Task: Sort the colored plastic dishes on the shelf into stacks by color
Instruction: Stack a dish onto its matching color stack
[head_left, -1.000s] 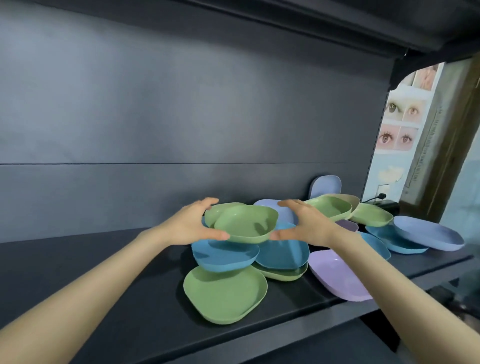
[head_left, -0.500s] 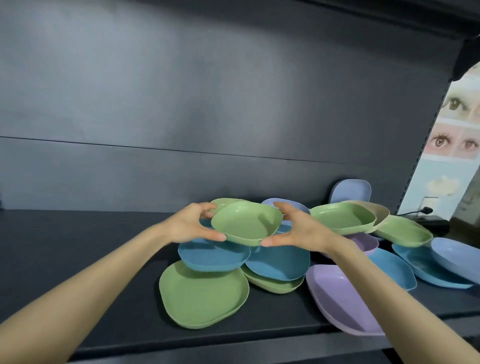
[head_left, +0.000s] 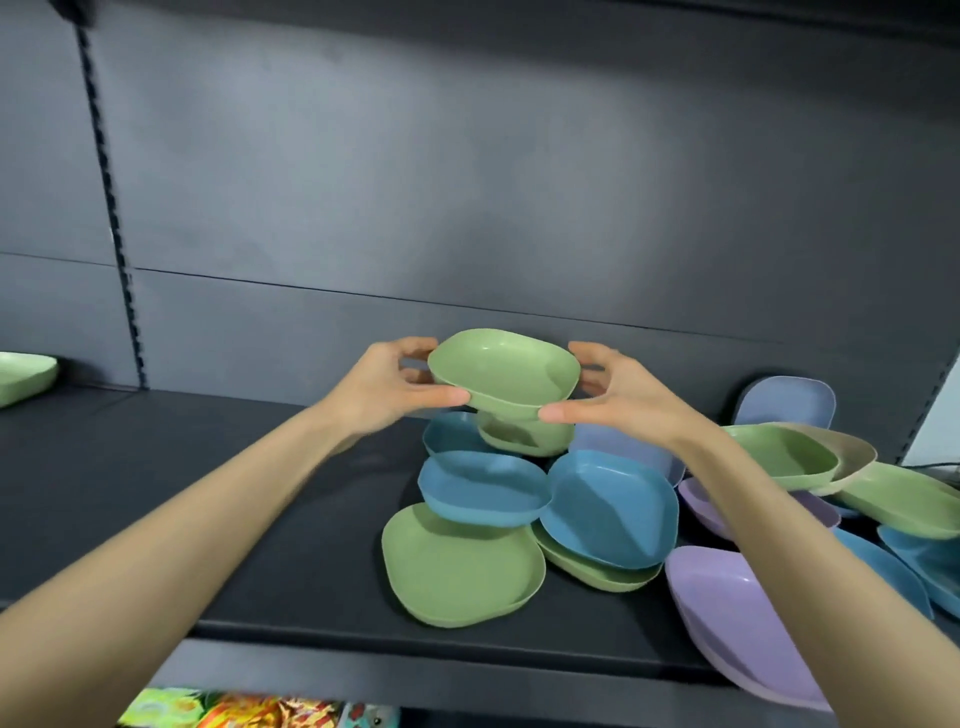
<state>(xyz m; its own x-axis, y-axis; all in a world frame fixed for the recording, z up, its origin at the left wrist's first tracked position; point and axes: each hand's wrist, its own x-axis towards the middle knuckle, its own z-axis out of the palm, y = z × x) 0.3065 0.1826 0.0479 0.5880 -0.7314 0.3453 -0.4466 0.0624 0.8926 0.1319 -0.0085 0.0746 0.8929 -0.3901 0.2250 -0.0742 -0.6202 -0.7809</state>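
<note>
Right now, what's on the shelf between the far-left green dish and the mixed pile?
Bare dark shelf, per the head view; only the left hand, gripping the lifted green dish, hangs over that stretch.

A dark shelf (head_left: 208, 493) was seen. A big green plate (head_left: 460, 566) was laid flat on it near the front. A purple plate (head_left: 737, 623) was set at the front edge on the right. One green bowl (head_left: 23, 376) was seen far off on the left.
</note>
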